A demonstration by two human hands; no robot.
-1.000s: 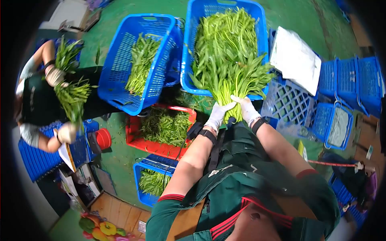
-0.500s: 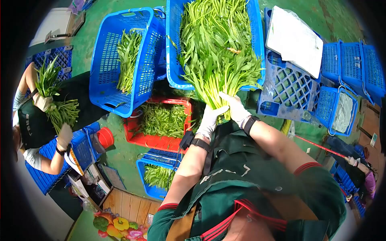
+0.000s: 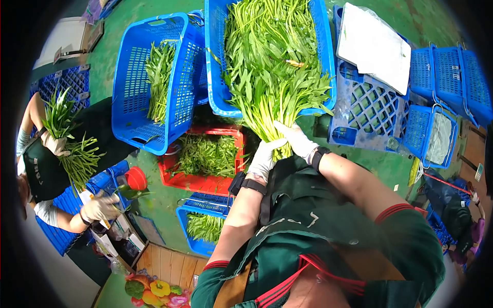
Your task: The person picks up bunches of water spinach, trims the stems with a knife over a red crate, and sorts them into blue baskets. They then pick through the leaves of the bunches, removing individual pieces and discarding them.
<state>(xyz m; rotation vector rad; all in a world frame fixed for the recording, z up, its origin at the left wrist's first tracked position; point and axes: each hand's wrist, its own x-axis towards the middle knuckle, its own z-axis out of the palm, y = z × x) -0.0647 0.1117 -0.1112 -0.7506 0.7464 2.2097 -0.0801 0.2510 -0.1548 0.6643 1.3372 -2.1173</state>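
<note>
Bunch of greens [image 3: 275, 108]: long pale stems, leafy ends fanned away from the wearer. Stem ends sit at the wearer's front, near the apron [image 3: 308, 205]; leaves overlap the near rim of the large blue basket [image 3: 221, 106].

Left hand [image 3: 263, 158]: white-gloved, fingers closed round the stems from the left side, low on the bunch. Right hand [image 3: 298, 139]: white-gloved, grasping the same stems from the right, slightly farther up. Black wristband [image 3: 254, 186] on the left wrist, a second on the right.

Large blue basket holds a deep heap of loose greens [image 3: 269, 36]. A small yellowish item [image 3: 294, 63] lies on the heap; too small to identify.

Left of it: tilted blue basket [image 3: 131, 82], its opening toward the camera, with greens [image 3: 160, 82] inside. Below these, red crate [image 3: 197, 183] with leafy material; nearer the wearer, lower blue basket [image 3: 195, 247], also with greens.

Right of large basket: white slab [image 3: 375, 49] resting on a blue lattice pallet [image 3: 372, 110]; farther right, stacked blue baskets [image 3: 447, 74].

Far left: co-worker [image 3: 43, 172] in a dark apron, holding a separate bundle [image 3: 79, 164]. Floor [image 3: 370, 169] green.
</note>
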